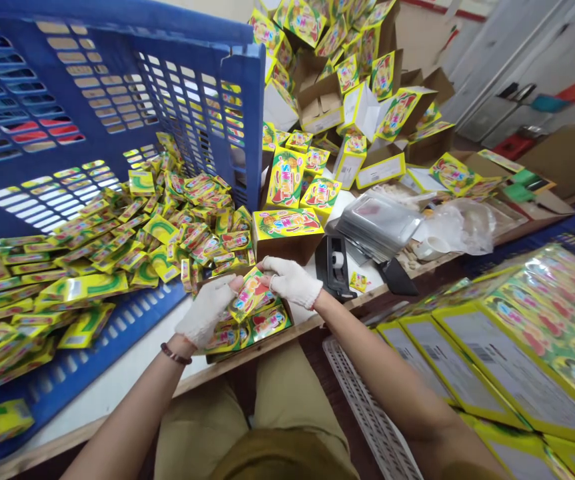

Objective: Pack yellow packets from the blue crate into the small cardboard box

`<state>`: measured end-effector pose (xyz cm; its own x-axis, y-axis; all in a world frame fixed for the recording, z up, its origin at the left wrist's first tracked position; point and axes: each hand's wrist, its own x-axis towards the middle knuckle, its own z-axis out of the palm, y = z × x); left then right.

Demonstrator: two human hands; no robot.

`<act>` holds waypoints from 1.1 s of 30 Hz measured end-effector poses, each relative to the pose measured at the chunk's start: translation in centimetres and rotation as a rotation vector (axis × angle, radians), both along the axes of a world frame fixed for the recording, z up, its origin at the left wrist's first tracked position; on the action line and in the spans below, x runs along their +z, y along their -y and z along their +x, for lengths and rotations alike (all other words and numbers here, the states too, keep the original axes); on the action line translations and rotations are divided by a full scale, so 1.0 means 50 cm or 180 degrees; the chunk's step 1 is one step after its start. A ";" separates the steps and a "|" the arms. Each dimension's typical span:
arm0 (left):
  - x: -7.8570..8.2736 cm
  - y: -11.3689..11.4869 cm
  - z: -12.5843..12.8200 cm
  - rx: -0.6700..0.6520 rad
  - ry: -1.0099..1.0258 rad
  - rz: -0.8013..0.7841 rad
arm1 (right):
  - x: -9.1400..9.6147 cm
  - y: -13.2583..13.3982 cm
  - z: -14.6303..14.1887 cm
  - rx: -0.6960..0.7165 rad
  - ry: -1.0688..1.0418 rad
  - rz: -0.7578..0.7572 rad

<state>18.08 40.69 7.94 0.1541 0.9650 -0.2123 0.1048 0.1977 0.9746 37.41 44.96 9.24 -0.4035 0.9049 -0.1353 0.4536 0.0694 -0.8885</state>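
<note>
Both my hands wear white knit gloves. My left hand (pixel 206 312) and my right hand (pixel 290 280) together grip a small stack of yellow-green candy packets (pixel 250 293), held tilted just above an open cardboard box (pixel 262 327) that has more packets lying in it. The box sits at the table's near edge. Behind it stands a closed yellow printed box (pixel 286 230). A tipped blue plastic crate (pixel 67 100) on the left spills a heap of loose packets (pixel 132 240) toward my hands.
A black tape dispenser (pixel 336 263) and a stack of clear plastic sleeves (pixel 377 223) lie right of the box. Many folded and empty printed cartons (pixel 347 87) pile up at the back. Flat shrink-wrapped cartons (pixel 527 347) are stacked at the right.
</note>
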 end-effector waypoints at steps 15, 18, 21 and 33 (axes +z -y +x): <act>0.002 0.059 -0.011 -0.0240 -0.3386 0.1208 | 0.006 -0.042 -0.011 0.0156 0.1589 0.0809; -0.021 0.099 -0.048 -0.0641 -0.4024 0.1399 | 0.006 -0.073 -0.039 0.0923 0.2642 0.0997; -0.042 0.117 -0.072 -0.0945 -0.4005 0.1399 | -0.012 -0.092 -0.080 0.1325 0.2939 0.1035; -0.053 0.117 -0.101 -0.1388 -0.3854 0.1535 | -0.061 -0.015 -0.091 0.1255 0.3556 0.1776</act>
